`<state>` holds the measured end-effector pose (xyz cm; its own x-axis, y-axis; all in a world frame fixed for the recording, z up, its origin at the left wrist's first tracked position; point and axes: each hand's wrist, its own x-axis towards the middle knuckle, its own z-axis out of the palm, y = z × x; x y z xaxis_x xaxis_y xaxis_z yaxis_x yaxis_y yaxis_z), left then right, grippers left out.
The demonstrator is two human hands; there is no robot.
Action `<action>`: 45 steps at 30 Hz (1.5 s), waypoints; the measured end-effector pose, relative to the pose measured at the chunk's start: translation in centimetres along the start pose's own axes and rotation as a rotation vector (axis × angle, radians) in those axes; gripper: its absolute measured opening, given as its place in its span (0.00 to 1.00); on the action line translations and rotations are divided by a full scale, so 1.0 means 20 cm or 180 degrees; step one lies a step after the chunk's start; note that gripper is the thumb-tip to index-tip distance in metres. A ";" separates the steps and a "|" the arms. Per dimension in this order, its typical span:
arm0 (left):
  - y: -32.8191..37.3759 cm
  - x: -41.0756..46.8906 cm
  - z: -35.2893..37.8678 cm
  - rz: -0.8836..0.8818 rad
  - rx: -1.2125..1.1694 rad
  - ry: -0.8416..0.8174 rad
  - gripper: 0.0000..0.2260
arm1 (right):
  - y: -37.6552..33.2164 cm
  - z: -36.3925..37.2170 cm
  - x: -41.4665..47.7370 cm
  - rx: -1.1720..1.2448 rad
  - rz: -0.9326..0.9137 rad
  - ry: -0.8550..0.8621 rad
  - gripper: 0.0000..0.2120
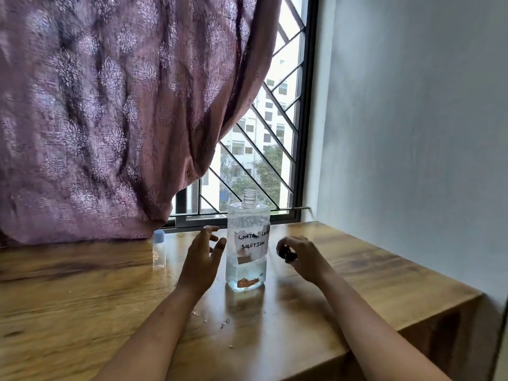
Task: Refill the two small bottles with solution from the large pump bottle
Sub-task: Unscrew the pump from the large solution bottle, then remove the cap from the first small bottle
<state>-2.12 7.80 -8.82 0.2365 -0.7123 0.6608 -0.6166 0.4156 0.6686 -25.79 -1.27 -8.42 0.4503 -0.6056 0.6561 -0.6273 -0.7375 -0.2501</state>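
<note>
A purple patterned curtain point(110, 105) hangs at the far left over a wooden table point(82, 298). A small bottle point(159, 250) with a blue cap stands upright near the table's back edge. To its right the left hand point(203, 259) hovers with fingers spread and relaxed, just beside the large bottle point(247, 243) but not gripping it. That bottle stands upright mid-table, threaded neck open, clear liquid low inside, with a handwritten label. Right of it, the right hand point(302, 257) curls its fingers round a small dark thing point(287, 254), too blurred to identify. Behind is a barred window point(275, 133)
</note>
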 end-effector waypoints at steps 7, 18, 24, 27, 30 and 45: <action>-0.02 -0.01 0.02 0.0025 0.0049 -0.0127 0.12 | -0.01 0.00 -0.03 -0.0291 0.0226 -0.0893 0.25; -0.02 -0.01 -0.01 0.0043 0.0221 -0.0170 0.13 | -0.32 -0.12 0.06 0.2114 0.1001 -0.0081 0.35; -0.01 -0.02 -0.01 -0.0032 0.0251 -0.0345 0.17 | -0.49 0.04 0.10 0.2209 0.1028 0.0297 0.49; -0.01 -0.02 -0.02 -0.0029 0.0241 -0.0346 0.18 | -0.49 0.05 0.11 0.2139 0.1106 0.0373 0.44; -0.01 -0.03 -0.02 -0.0001 0.0297 -0.0392 0.20 | -0.45 0.01 0.13 0.1923 0.1142 0.0338 0.39; -0.09 0.00 -0.08 -0.0374 0.0644 -0.0198 0.19 | -0.17 -0.02 0.17 0.1941 0.1560 0.0639 0.54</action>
<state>0.17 7.93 -9.50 0.2727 -0.7851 0.5561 -0.7270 0.2105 0.6536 -22.46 -0.65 -5.04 0.0550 -0.8799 0.4720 -0.2408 -0.4705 -0.8489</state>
